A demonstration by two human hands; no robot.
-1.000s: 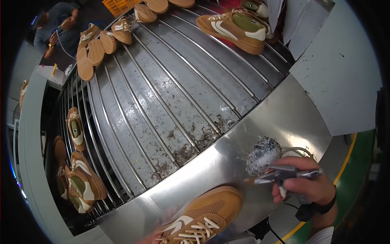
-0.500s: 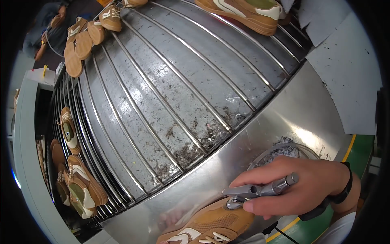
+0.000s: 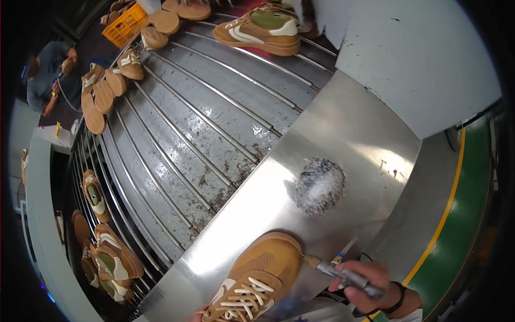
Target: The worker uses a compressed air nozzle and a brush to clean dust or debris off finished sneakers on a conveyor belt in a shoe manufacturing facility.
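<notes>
A tan lace-up sneaker [image 3: 265, 263] with white laces and side stripe is tilted toe-up at the lower middle. Only a bit of my left hand [image 3: 198, 313] shows at its lower left edge, gripping the shoe; most of that hand is cut off by the frame. My right hand [image 3: 370, 280] is wrapped round a slim silver hand tool [image 3: 351, 276] with a brownish tapered nose and a blue fitting. The nose points left, its tip at the side of the sneaker's toe; I cannot tell whether they touch.
A steel ledge [image 3: 236, 225] bears a grey-white pile of scraps [image 3: 321, 185]. Beyond it, metal rails [image 3: 214, 126] carry several similar shoes, including a large sneaker [image 3: 257, 32]. An orange crate [image 3: 124, 26] stands at the far left, near another person [image 3: 48, 75]. Green floor [image 3: 456, 214] lies right.
The view has swung right. My right hand has drawn back toward me and turned the tool, so its nose points left at the toe. More of the sneaker shows, and the scrap pile is uncovered.
</notes>
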